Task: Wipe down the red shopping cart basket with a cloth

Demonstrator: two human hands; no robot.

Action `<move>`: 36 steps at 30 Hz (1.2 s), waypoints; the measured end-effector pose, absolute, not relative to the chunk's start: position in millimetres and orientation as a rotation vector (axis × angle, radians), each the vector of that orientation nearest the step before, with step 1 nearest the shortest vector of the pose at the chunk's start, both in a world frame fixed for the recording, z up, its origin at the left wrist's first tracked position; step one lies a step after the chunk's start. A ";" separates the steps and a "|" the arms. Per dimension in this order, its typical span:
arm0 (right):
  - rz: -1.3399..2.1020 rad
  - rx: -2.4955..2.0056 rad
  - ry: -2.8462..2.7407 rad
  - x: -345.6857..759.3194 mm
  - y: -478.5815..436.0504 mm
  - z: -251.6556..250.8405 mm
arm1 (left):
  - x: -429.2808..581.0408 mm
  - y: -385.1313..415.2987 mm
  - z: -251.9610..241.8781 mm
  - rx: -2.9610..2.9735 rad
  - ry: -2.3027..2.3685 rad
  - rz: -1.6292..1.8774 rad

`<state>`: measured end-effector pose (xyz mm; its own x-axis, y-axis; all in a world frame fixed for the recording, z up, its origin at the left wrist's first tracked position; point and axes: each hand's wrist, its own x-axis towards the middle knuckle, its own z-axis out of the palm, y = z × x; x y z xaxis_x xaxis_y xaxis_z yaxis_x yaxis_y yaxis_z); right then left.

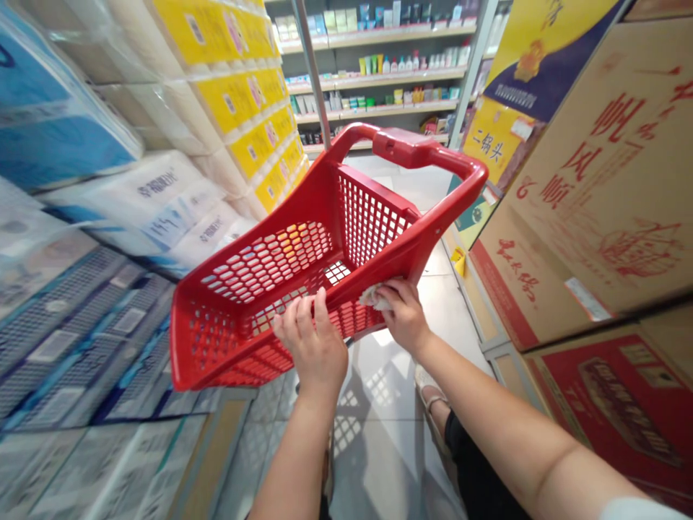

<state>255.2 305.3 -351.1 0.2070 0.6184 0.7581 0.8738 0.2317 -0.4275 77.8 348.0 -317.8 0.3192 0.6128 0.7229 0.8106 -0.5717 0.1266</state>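
- Flanking me: packs [162,188] on the left, boxes [579,180] on the right.
- Red cart [373,267]: between them, in front of me.
- Left hand [311,339]: my fingers lie over its near side; whether clamped, I cannot tell.
- Right hand [403,314]: I'm pinching the cloth.
- Cloth [372,296]: against the cart; wiping looks under way, but I cannot tell what's left.

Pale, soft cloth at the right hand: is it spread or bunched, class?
Bunched: crumpled folds of the pale cloth show under the right hand.
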 end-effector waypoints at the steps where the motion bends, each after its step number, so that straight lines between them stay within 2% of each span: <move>1: -0.310 -1.475 -1.516 255.7 306.2 -352.4 | 77.9 347.4 -317.7 -2.331 -1.291 -1.108; 5: -0.312 -1.460 -1.481 256.7 300.0 -332.6 | 75.9 346.1 -316.6 -2.369 -1.279 -1.132; 11: -0.563 -1.446 -1.282 265.6 286.9 -284.1 | 71.4 340.2 -315.3 -2.367 -1.281 -1.183; 17: -0.593 -1.610 -1.374 253.3 295.2 -291.3 | 65.7 325.9 -309.4 -2.387 -1.314 -1.120; 25: -0.648 -1.659 -1.455 252.7 298.0 -269.2 | 56.9 316.6 -313.2 -2.398 -1.294 -1.145; 36: -0.718 -1.726 -1.464 240.4 297.7 -262.0 | 43.2 336.8 -310.9 -2.489 -1.231 -1.124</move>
